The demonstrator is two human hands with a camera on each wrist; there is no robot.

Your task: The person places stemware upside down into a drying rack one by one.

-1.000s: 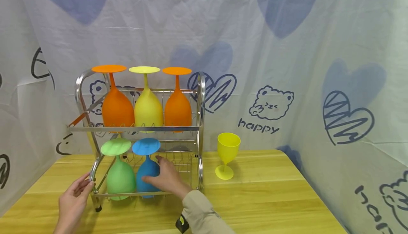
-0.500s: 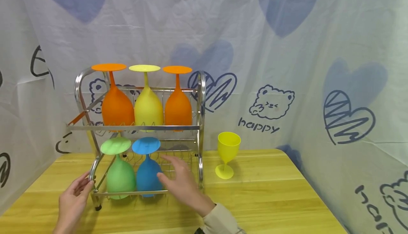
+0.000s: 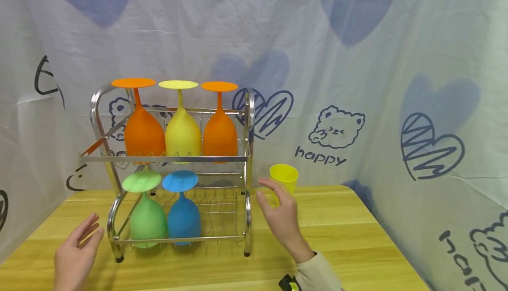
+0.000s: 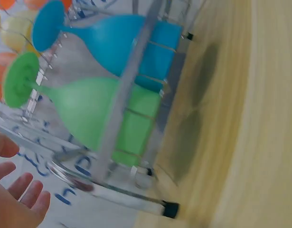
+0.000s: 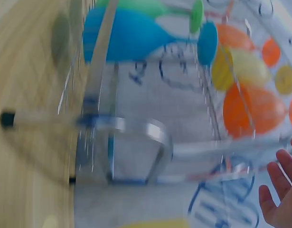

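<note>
In the head view a two-tier metal rack (image 3: pixel 166 159) holds upside-down goblets. A green goblet (image 3: pixel 148 222) and a blue goblet (image 3: pixel 184 220) stand on its lower tier. My left hand (image 3: pixel 76 253) is just left of the rack, apart from its frame, fingers loosely bent around nothing. My right hand (image 3: pixel 282 218) is right of the rack with thumb and fingers spread. It is in front of an upright yellow goblet (image 3: pixel 284 174), hiding the stem and base; whether they touch I cannot tell. In the right wrist view the right hand (image 5: pixel 283 192) holds nothing.
On the upper tier are a large orange goblet (image 3: pixel 144 134), a pale yellow goblet (image 3: pixel 183 134) and another orange goblet (image 3: pixel 220 136). The rack stands on a wooden table (image 3: pixel 349 238). A patterned curtain (image 3: pixel 309 70) hangs behind and at both sides.
My right hand has let go of the blue goblet and moved right to the yellow goblet. The left hand has left the rack's side frame and shifted slightly left.
</note>
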